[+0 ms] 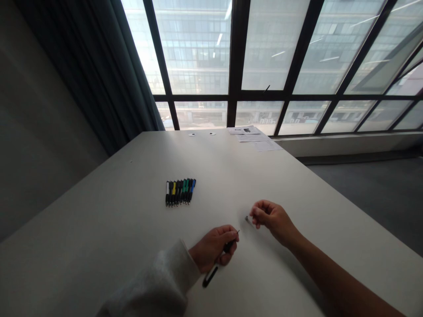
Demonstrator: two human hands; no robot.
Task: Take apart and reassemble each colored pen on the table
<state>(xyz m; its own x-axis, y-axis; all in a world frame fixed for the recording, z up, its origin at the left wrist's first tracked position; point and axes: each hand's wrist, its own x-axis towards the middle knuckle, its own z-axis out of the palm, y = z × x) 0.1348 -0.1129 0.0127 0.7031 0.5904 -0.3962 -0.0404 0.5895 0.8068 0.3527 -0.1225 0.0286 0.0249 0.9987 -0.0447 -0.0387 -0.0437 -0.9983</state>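
My left hand (216,246) is closed around a black and white pen (210,276). The pen slants up to the right through the fist, and a thin dark point sticks out above the thumb. To its right, my right hand (269,218) is closed in a pinch, low over the white table. A small grey piece (246,218), perhaps a pen's tip, shows just left of those fingers. Whether they grip it or it lies on the table, I cannot tell.
Several pens (180,192) with white, yellow, green, blue and black barrels lie side by side on the white table (125,211). Printed papers (253,138) lie at its far right edge. Two round fittings (212,134) sit near the far edge, before the windows. A dark curtain (109,66) hangs at left.
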